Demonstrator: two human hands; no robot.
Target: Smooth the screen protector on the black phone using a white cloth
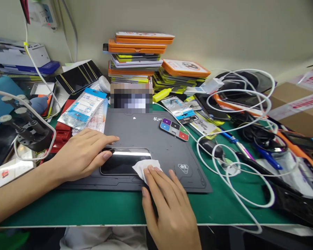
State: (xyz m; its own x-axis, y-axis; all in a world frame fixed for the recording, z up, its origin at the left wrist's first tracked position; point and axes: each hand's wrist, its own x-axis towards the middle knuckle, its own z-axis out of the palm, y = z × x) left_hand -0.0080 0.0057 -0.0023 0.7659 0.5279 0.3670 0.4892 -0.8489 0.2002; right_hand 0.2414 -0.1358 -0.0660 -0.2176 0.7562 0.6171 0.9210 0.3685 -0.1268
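A smartphone [123,161] with a dark, glossy screen lies flat on a grey work mat [130,130]. At its left end is my left hand [80,154], thumb over the upper left corner and index finger stretched out just above the top edge. The fingers of that hand are apart. My right hand [169,205] presses a crumpled white wipe [146,166] under its fingertips at the phone's lower right corner. The wipe hides that corner. A small tool with coloured squares [174,129] rests on the mat to the right.
Orange-edged flat boxes [141,47] are stacked at the back. Loose white cables [225,173] coil over the right side. On the left stand a screwdriver holder [32,133] and plastic packets [82,107]. A cardboard box [297,107] sits at the far right.
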